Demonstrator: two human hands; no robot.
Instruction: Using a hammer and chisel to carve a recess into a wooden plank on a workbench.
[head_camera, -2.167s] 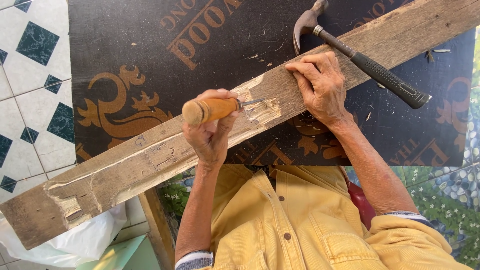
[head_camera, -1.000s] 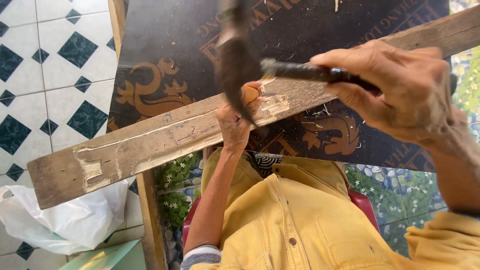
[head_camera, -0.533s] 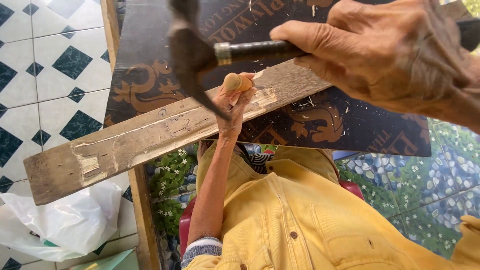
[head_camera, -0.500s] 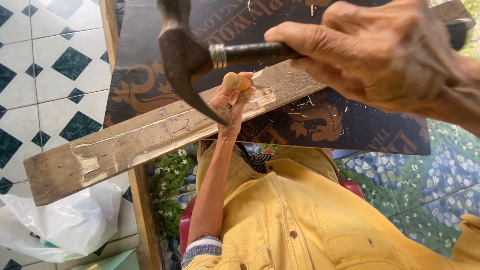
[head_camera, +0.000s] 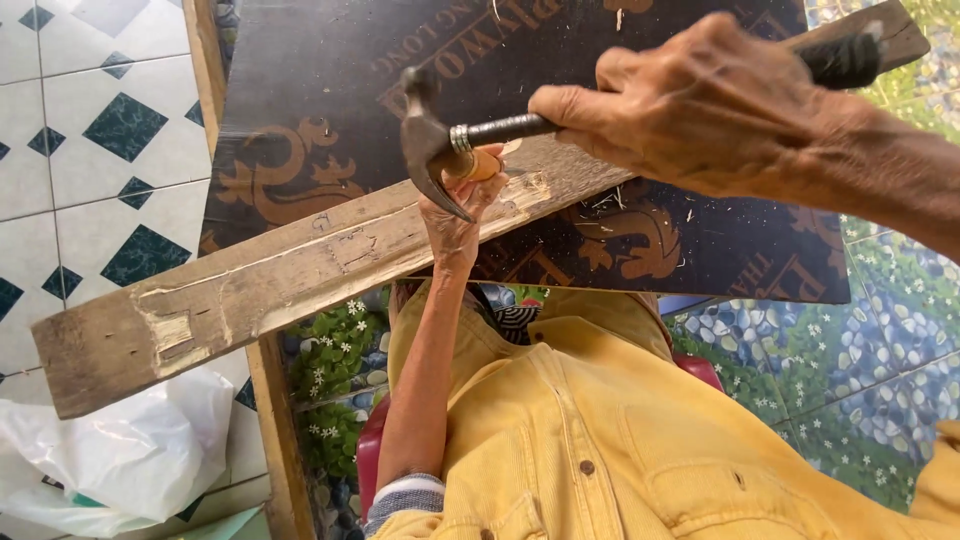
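One view only, the head camera. Left hand (head_camera: 455, 225) has fingers wrapped tight round the orange wooden handle of a chisel (head_camera: 483, 165), butt end up, blade hidden behind the hand, set on a long weathered plank (head_camera: 300, 275). The plank is grey-brown, split and pale where chipped, lying slantwise across a dark printed plywood sheet (head_camera: 320, 80). Right hand (head_camera: 700, 105) has fingers clenched round the dark shaft of a claw hammer (head_camera: 432, 140); its steel head sits at the chisel butt, contact unclear. Compared with half a second ago, the hammer head is lower and closer to the chisel. White plastic bag (head_camera: 110, 450) lies on tiled floor (head_camera: 90, 130) below the plank's end.
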